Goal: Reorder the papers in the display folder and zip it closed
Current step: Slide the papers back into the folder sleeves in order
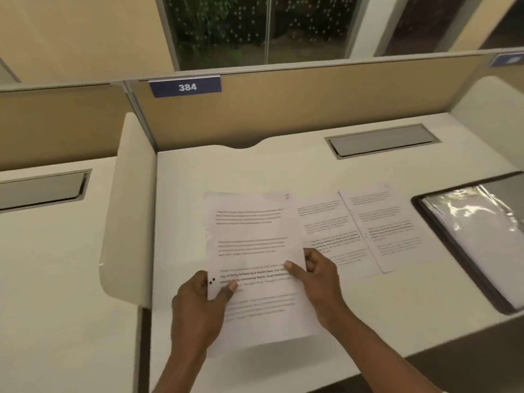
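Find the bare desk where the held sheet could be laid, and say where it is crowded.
Free: the strip between the side divider and the held sheet, and the wide band beyond it up to the back panel and metal flap. Crowded: the right, where two loose sheets lie beside the open folder.

Display folder [460, 251]: black, open, flat, clear sleeve up. Two printed sheets [334, 231] flat just left of it, overlapping. Third sheet [255, 245] further left, overlapping them.
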### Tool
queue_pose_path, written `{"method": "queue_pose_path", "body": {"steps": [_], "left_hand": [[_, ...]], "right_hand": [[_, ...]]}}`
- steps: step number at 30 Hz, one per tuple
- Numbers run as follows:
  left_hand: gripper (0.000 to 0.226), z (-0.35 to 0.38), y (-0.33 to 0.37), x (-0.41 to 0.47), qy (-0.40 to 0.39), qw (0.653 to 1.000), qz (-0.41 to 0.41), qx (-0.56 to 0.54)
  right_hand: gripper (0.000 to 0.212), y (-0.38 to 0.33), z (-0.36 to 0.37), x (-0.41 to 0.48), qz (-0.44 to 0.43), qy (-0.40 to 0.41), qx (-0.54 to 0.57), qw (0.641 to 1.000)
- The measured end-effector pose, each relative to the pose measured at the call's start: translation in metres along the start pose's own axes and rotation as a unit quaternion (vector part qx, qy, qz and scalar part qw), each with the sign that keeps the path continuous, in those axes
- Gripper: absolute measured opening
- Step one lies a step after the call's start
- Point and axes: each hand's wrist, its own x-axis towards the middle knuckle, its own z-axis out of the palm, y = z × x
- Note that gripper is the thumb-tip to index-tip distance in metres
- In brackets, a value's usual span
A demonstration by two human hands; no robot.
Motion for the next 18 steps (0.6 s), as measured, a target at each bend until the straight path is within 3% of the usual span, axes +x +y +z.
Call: {"method": "queue_pose_path", "body": {"steps": [13, 18], "left_hand": [[0.015, 0.162, 0.063, -0.036, -0.137, 0.983, 0.072, 0.101], [0.025, 0.247, 0.095, -0.069, -0.158, 0.974, 0.090, 0.136]], "right_hand": [[0.013, 0.012, -0.193, -0.034, -0.021, 0.155, 0.073, 0.985], [0.015, 0.017, -0.289, -0.044, -0.014, 0.181, 0.093, 0.979]]}}
